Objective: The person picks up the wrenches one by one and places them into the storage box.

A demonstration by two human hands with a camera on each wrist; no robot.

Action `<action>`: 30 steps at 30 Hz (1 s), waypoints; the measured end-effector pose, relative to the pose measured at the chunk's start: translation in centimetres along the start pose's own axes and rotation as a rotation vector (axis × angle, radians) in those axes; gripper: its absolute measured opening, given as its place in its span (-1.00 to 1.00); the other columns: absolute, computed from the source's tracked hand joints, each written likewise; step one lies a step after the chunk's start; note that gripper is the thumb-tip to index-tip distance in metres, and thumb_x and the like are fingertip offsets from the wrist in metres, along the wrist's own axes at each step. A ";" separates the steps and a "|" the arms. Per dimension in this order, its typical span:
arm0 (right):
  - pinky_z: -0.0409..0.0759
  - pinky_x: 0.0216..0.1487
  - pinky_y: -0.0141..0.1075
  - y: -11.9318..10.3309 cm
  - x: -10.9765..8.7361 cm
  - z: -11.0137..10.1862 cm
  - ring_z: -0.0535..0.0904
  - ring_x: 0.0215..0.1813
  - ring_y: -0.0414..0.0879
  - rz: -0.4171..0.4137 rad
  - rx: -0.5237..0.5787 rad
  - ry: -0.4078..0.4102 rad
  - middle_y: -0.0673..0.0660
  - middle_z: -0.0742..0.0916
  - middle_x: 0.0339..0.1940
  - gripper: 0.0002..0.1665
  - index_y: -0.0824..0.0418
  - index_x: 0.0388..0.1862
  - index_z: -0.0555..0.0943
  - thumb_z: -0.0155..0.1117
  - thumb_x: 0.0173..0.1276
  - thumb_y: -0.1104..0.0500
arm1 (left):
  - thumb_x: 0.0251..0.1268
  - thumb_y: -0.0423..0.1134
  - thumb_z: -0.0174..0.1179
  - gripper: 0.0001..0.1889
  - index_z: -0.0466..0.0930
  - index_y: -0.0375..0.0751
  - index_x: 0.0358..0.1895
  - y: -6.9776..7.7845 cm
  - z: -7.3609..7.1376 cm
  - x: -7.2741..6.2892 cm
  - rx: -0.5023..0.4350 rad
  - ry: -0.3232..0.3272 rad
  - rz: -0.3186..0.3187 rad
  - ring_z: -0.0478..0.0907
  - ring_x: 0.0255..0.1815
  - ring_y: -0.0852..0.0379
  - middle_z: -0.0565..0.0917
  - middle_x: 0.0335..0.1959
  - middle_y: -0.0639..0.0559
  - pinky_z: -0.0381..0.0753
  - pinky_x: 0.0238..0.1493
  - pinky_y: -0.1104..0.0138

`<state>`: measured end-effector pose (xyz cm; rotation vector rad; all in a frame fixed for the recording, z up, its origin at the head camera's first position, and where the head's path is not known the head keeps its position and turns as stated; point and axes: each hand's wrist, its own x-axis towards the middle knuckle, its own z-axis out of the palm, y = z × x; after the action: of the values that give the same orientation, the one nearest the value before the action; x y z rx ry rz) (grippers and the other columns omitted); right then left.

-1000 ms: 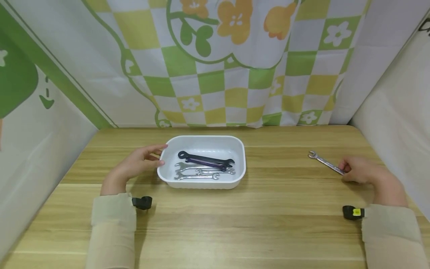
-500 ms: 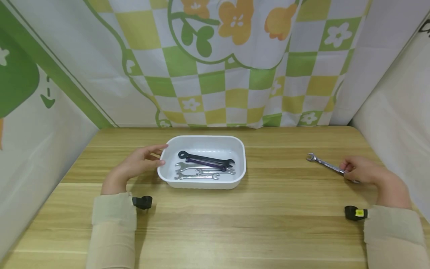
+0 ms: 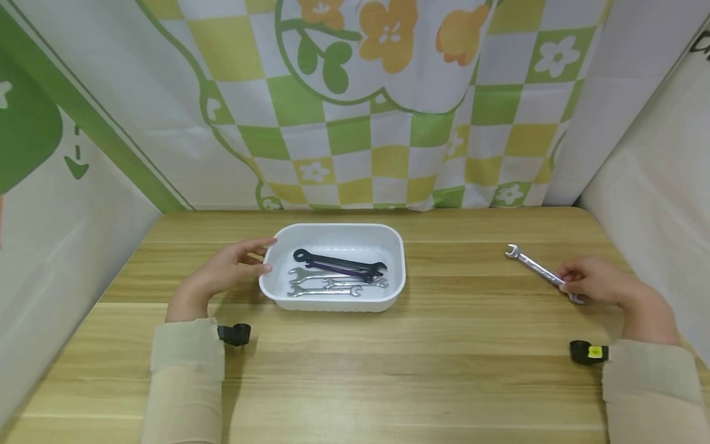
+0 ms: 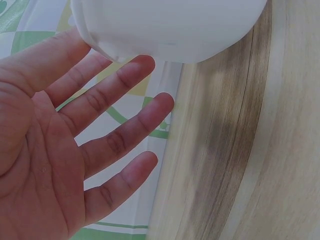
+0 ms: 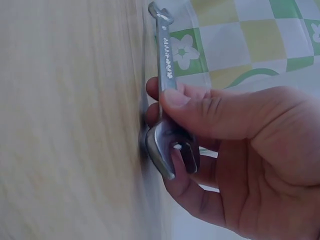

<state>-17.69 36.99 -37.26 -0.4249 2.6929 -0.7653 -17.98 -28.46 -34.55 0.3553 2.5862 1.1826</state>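
Observation:
In the head view, my right hand (image 3: 596,283) pinches a silver open-end wrench (image 3: 535,267) at the right side of the table. The right wrist view shows the thumb across the shank of the wrench (image 5: 165,55), fingers behind it, one forked end near the palm. My left hand (image 3: 224,268) touches the left rim of a white tray (image 3: 333,305) with thumb and a fingertip. Its other fingers stay spread and nearly straight beside the tray (image 4: 170,30) in the left wrist view. Inside lie a black wrench (image 3: 338,261), a dark purple wrench (image 3: 335,269) and several silver wrenches (image 3: 324,291).
A wooden table (image 3: 388,370) carries everything. Behind it hangs a green and yellow checked cloth (image 3: 355,154), with pale cloth walls at both sides. A small black camera sits on each wrist, the left camera (image 3: 235,334) and the right camera (image 3: 588,352).
The wrench in my right hand has turned and shifted, so its lower end now shows past the fingers. The right hand moved slightly right. Left hand and tray stay in place.

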 end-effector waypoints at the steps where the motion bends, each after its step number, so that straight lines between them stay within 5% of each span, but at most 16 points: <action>1: 0.47 -0.48 -0.40 0.0 0.0 0.0 0.41 -0.51 -0.34 -0.005 0.002 0.005 0.01 0.62 -0.43 -0.92 0.43 -0.22 0.58 0.22 0.34 0.39 | 0.40 -0.12 0.23 -0.33 0.24 -0.13 0.52 0.0 0.0 0.0 0.003 0.001 -0.001 0.47 0.28 -0.25 0.46 0.34 -0.33 0.57 0.11 0.15; 11: 0.44 -0.43 -0.39 -0.6 0.1 0.0 0.40 -0.49 -0.36 -0.042 -0.040 0.066 0.01 0.63 -0.40 -0.86 0.40 -0.16 0.61 0.24 0.32 0.37 | 0.40 -0.12 0.24 -0.34 0.26 -0.15 0.51 -0.1 0.0 0.0 0.029 0.013 0.023 0.51 0.23 -0.22 0.49 0.32 -0.33 0.58 0.07 0.17; 30: 0.45 -0.45 -0.39 -3.9 1.3 0.3 0.43 -0.47 -0.34 -0.108 0.025 0.025 0.03 0.62 -0.44 -0.89 0.37 -0.17 0.61 0.23 0.35 0.38 | 0.40 -0.14 0.24 -0.33 0.25 -0.17 0.51 0.1 -0.1 0.0 0.020 0.007 0.029 0.53 0.21 -0.22 0.51 0.29 -0.35 0.58 0.08 0.15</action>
<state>-18.00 33.20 -35.62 -0.5624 2.6982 -0.8379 -18.02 -28.46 -34.46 0.3945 2.6086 1.1699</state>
